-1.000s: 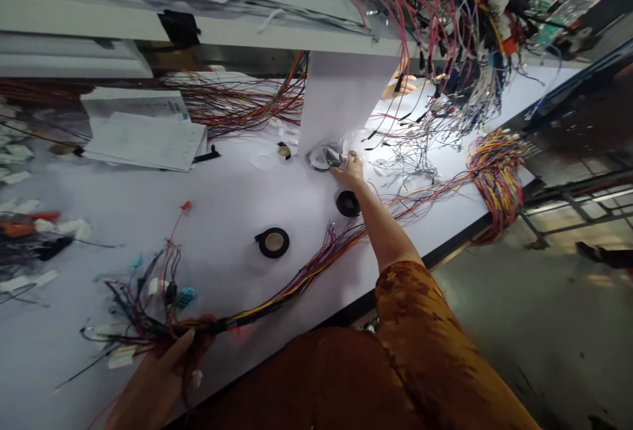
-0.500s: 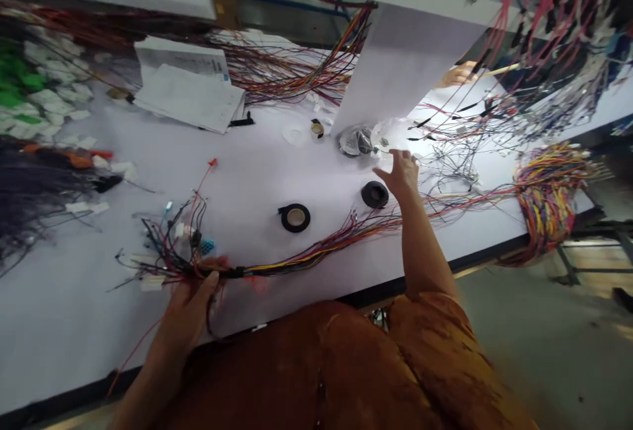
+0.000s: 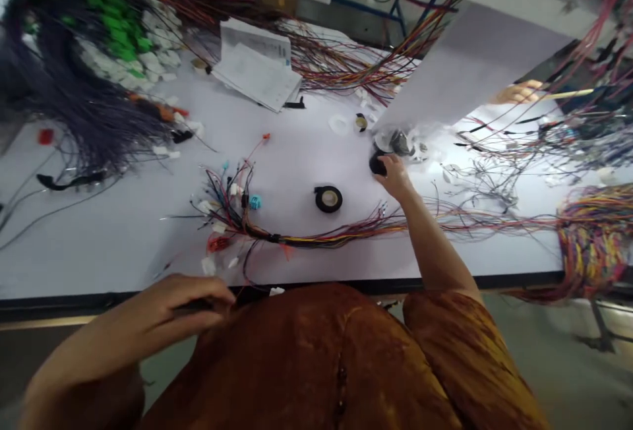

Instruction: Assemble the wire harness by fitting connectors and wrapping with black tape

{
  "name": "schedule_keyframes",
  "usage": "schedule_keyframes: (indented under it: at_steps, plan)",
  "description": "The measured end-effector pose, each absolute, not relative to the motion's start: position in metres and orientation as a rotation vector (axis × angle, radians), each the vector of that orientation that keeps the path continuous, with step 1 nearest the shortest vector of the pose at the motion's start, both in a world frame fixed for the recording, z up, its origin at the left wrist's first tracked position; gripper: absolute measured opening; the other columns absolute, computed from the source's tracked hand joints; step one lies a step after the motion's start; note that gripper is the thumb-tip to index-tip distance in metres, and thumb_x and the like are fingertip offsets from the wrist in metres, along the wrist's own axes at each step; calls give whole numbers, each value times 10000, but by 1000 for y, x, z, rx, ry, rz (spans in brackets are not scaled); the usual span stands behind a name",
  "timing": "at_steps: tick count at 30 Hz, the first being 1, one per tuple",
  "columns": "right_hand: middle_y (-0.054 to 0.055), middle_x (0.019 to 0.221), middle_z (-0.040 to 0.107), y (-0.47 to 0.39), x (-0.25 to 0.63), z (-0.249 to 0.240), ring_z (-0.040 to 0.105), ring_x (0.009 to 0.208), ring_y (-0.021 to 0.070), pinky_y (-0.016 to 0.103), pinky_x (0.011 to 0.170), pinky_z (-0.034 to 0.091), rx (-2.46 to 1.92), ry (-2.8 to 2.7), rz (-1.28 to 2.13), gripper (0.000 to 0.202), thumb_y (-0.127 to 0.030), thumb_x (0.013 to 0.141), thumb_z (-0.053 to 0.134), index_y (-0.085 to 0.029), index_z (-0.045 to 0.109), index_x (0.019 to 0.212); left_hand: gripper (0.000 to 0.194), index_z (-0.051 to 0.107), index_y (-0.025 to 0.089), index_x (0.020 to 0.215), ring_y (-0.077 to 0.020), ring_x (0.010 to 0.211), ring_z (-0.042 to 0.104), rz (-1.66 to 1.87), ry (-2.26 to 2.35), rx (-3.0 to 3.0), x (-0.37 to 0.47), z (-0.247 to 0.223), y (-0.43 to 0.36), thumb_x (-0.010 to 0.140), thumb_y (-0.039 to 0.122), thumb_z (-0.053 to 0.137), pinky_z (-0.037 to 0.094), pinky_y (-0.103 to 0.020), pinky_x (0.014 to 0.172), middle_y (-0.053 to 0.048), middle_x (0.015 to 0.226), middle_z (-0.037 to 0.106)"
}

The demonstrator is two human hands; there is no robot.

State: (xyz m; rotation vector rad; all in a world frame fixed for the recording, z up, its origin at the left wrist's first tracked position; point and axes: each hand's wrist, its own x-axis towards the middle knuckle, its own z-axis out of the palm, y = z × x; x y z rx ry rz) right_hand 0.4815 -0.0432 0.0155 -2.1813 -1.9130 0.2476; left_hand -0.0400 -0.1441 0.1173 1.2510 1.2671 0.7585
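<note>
A black tape roll (image 3: 377, 163) is partly covered by the curled fingers of my right hand (image 3: 394, 174), which grips its right side. My left hand (image 3: 198, 301) is at the table's front edge, its thumb and fingers bent but parted, with nothing visible between them. Above it lies a wire harness (image 3: 321, 241), bound with black tape near its left end, where the wires fan out to small connectors, including a blue connector (image 3: 254, 202). Another black tape roll (image 3: 329, 199) lies flat above the harness, between my hands.
Papers (image 3: 260, 67), green and white connectors (image 3: 121, 31) and dark wires (image 3: 93, 113) lie at the back left. Clear plastic (image 3: 403, 142) sits by an upright white panel (image 3: 469, 54). Another person's hand (image 3: 519, 92) is beyond it. Bundled wires (image 3: 593, 239) hang at right.
The view has shifted. My left hand has let go of the harness and drawn back to the table edge. My right hand has closed on a tape roll, which now sits nearer the clear plastic.
</note>
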Motion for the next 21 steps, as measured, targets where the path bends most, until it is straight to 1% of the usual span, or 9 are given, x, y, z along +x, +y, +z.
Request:
schedule_keyframes:
  at_steps: [2, 3, 5, 6, 9, 13, 15, 18, 21]
  plan:
    - [175, 1449, 477, -24, 468, 14, 420, 1363, 300, 505, 1157, 340, -2047, -2036, 287, 532, -195, 796, 561, -138, 544, 1324, 284, 760, 251, 711, -164, 516, 542, 693, 1071, 1474, -19, 123, -145, 727, 530, 709, 445, -235, 517, -42, 606, 661]
    - [162, 1468, 466, -13, 462, 14, 405, 1383, 299, 524, 1168, 320, -2029, -2047, 289, 512, -189, 805, 546, -154, 554, 1315, 298, 767, 251, 750, -179, 566, 590, 616, 974, 1561, -9, 122, -138, 792, 523, 654, 484, -249, 572, -50, 649, 684]
    - [157, 1508, 423, 8, 450, 17, 353, 1421, 331, 595, 1173, 269, -2095, -1933, 211, 475, -215, 838, 534, -177, 561, 1311, 243, 771, 260, 975, -220, 866, 682, 318, 808, 1783, 8, 111, -113, 833, 424, 663, 529, -295, 824, -69, 937, 744]
    - [164, 1528, 389, 15, 443, 19, 322, 1435, 357, 629, 1167, 249, -2135, -1844, 146, 469, -245, 858, 538, -180, 553, 1322, 270, 739, 258, 1067, -240, 1007, 664, 300, 842, 1905, 13, 101, -100, 837, 382, 668, 500, -341, 944, -76, 1071, 726]
    - [185, 1517, 368, 13, 415, 28, 313, 1428, 387, 630, 1159, 264, -2071, -1843, 148, 567, -360, 869, 609, -174, 495, 1392, 249, 699, 174, 1066, -295, 1148, 597, 179, 938, 2301, 17, 64, -68, 825, 201, 643, 385, -489, 1100, -137, 1152, 672]
    - [146, 1405, 480, -35, 374, 31, 473, 1309, 352, 514, 1107, 415, -1839, -2274, 628, 731, -452, 748, 760, -221, 505, 1394, 186, 696, 167, 1018, -287, 1052, 613, 32, 940, 2568, 10, 31, -52, 879, 197, 577, 314, -522, 1137, -108, 996, 662]
    - [146, 1367, 508, -52, 363, 32, 500, 1272, 356, 522, 1077, 435, -1926, -2206, 608, 646, -438, 781, 729, -221, 537, 1359, 190, 700, 172, 1020, -284, 1019, 613, 50, 947, 2604, 9, 28, -46, 900, 245, 572, 334, -510, 1108, -102, 968, 661]
    - [182, 1327, 530, -57, 352, 39, 500, 1259, 363, 551, 1068, 407, -2051, -1845, 316, 506, -390, 872, 621, -173, 555, 1325, 226, 692, 151, 1030, -292, 994, 602, 131, 1038, 2606, 12, 30, -39, 926, 297, 555, 407, -470, 961, -120, 985, 669]
    - [135, 1210, 616, -52, 327, 53, 611, 1055, 269, 437, 933, 497, -1803, -1801, 546, 363, -380, 911, 569, -196, 632, 1218, 237, 679, 152, 987, -279, 973, 597, 249, 1105, 2608, 16, 32, -37, 955, 329, 526, 401, -423, 864, -117, 973, 668]
